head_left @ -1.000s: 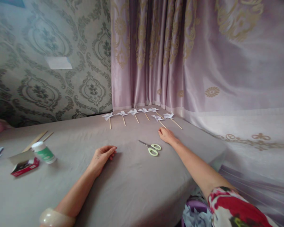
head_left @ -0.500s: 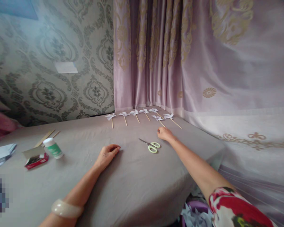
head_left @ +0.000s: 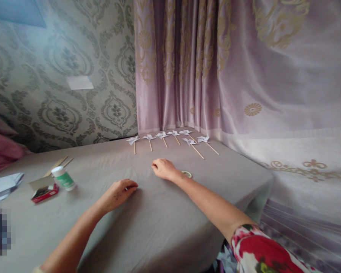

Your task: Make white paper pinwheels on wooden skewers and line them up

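Set-down appears complete: the front white paper pinwheel on a pale wooden stick [head_left: 190, 142] is left untouched on the grey cloth-covered table [head_left: 159, 227]; for any next pick, the loosely curled right hand [head_left: 164, 168] and left hand [head_left: 119, 192] would need opening, though whether anything small is held cannot be told. Versus the earlier frame, the right hand has been shifted left, baring the stick's end and mostly covering the pale-green-handled scissors [head_left: 191, 173].

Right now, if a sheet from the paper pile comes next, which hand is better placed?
Likely the left hand: it is clearly nearer the paper. The right hand is farther off, up closer to the pinwheels.
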Demonstrator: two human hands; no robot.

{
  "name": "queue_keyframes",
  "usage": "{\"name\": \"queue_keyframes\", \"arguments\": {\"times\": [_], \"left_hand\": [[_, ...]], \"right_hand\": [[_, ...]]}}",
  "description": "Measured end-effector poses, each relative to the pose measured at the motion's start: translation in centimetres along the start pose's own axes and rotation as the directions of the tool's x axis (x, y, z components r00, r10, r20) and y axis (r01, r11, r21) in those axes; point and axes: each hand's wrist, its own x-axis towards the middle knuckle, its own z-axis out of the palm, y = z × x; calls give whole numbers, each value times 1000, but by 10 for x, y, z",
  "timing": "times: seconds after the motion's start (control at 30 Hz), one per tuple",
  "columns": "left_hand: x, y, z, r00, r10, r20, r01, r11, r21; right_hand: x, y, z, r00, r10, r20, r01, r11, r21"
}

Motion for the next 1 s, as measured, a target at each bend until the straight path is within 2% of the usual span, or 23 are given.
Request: {"name": "queue_keyframes", "arguments": {"times": [0.2,0.4,0.47,0.57,0.7,0.77,0.83,0.87,0.93,1.0], "left_hand": [[-11,-16,-22,981,-170,-98,165,985,-58],[-27,-19,-44,969,-227,-100,228,974,-4],[-38,-21,-53,973,-204,-111,207,978,17],[-62,-29,-73,963,-196,-187,207,977,46],[-103,-30,-111,908,-288,-303,323,944,71],[-120,-26,-130,856,-315,-409,361,932,37],[-131,-24,-144,774,-325,-544,360,932,-45],[-134,-26,-150,706,-353,-613,367,924,-109],[-137,-37,-159,540,-405,-738,361,903,-232],[-138,-56,-164,404,-426,-810,352,889,-292]], "right_hand": [[-5,-10,31,998,-56,5,56,998,25],[-10,-4,40,995,-80,-64,83,996,41],[-10,-3,41,993,-89,-71,93,995,44],[-11,-2,41,993,-97,-66,100,994,46],[-17,-3,44,994,-96,-60,98,994,40],[-17,-2,48,992,-99,-73,101,995,23],[-16,0,55,987,-121,-109,121,993,-11],[-15,2,58,981,-149,-126,146,989,-28],[-15,5,64,970,-181,-161,174,983,-56],[-15,7,68,959,-211,-186,202,977,-68]]}}
